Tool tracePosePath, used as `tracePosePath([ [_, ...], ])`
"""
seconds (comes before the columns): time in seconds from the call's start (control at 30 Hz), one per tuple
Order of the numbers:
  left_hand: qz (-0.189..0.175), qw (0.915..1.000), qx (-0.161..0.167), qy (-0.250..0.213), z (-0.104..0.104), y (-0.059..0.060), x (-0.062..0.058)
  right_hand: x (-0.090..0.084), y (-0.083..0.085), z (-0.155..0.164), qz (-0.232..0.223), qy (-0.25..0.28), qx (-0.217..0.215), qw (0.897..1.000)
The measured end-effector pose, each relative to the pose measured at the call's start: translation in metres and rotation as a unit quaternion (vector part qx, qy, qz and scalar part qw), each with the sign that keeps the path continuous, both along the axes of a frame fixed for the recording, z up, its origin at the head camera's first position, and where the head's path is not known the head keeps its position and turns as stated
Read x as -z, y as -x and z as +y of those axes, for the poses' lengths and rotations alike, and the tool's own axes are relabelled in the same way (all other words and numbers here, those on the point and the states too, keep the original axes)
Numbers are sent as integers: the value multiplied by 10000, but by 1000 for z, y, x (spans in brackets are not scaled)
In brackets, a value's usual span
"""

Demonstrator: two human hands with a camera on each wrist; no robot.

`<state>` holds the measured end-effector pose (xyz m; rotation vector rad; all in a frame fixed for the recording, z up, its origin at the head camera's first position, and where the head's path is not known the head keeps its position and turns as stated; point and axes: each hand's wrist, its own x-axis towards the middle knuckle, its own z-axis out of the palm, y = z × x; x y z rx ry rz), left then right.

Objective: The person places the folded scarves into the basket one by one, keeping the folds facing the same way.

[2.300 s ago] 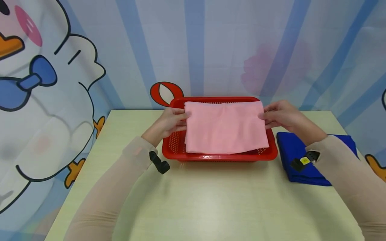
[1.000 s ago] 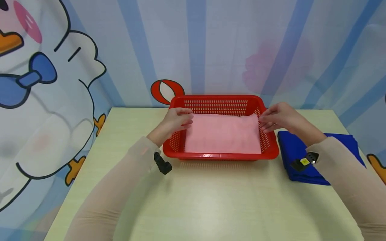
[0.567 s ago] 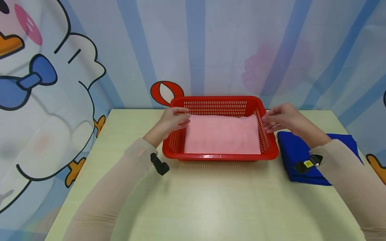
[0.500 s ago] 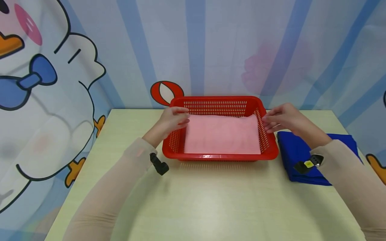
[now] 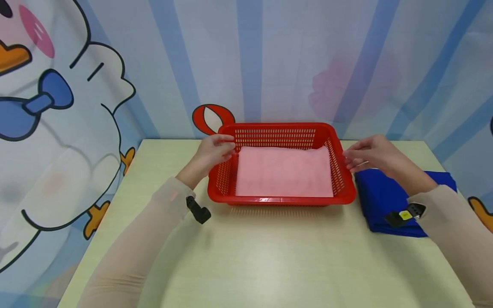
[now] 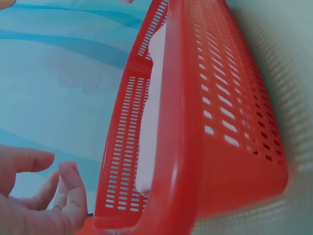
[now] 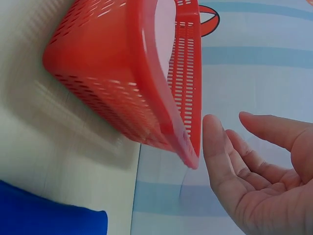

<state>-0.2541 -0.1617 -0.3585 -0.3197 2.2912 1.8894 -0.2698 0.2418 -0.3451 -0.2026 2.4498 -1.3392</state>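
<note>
A folded pink cloth (image 5: pixel 284 172) lies flat inside the red plastic basket (image 5: pixel 285 200), which has slotted walls. My left hand (image 5: pixel 211 153) is at the basket's left rim, with relaxed fingers and a gap between thumb and fingers in the left wrist view. By the right rim is my right hand (image 5: pixel 375 155); in the right wrist view its thumb and fingers are apart and hold nothing. A folded blue cloth (image 5: pixel 389 205) lies on the table to the right of the basket, partly hidden under the right forearm.
The light wooden table (image 5: pixel 262 256) stretches in front of the basket. Behind it hangs a printed backdrop (image 5: pixel 285 64) with blue stripes, and a cartoon bird covers the left side. Small black cameras are strapped to both wrists.
Earlier both hands held the pink cloth by its sides over the basket. They let go of it inside, then drew apart, left hand to the left and right hand to the right.
</note>
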Motion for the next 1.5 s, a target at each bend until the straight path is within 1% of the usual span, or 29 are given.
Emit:
tracePosePath([
  [0.27, 140, 9998, -118, 65, -9, -2, 1, 7, -5, 13, 15, -41, 14, 10000],
  [0.4, 307, 9993, -172, 134, -13, -3, 1, 9, -8, 21, -40, -41, 27, 10000],
  [0.5, 455, 9984, -239, 251, -15, -4, 1, 11, -12, 26, -30, -133, 55, 9999],
  [0.67, 652, 9957, -319, 571, -18, -5, 1, 14, -17, 33, 118, -371, 127, 9992],
  [0.8, 720, 9937, -381, 773, -21, -5, 4, 17, -22, 36, 219, -533, 152, 9982],
  [0.9, 746, 9930, -443, 807, -23, -4, 7, 18, -26, 40, 282, -574, 108, 9979],
  [1.03, 717, 9923, -591, 821, -23, -1, 11, 21, -33, 45, 406, -717, 73, 9966],
  [1.17, 579, 9925, -690, 822, -22, -1, 14, 27, -42, 50, 621, -984, 29, 9932],
  [1.4, 355, 9945, -695, 699, -22, -3, 17, 35, -60, 56, 1051, -1708, -116, 9796],
  [1.5, 270, 9949, -687, 687, -22, -4, 19, 40, -67, 57, 1205, -1934, -152, 9736],
])
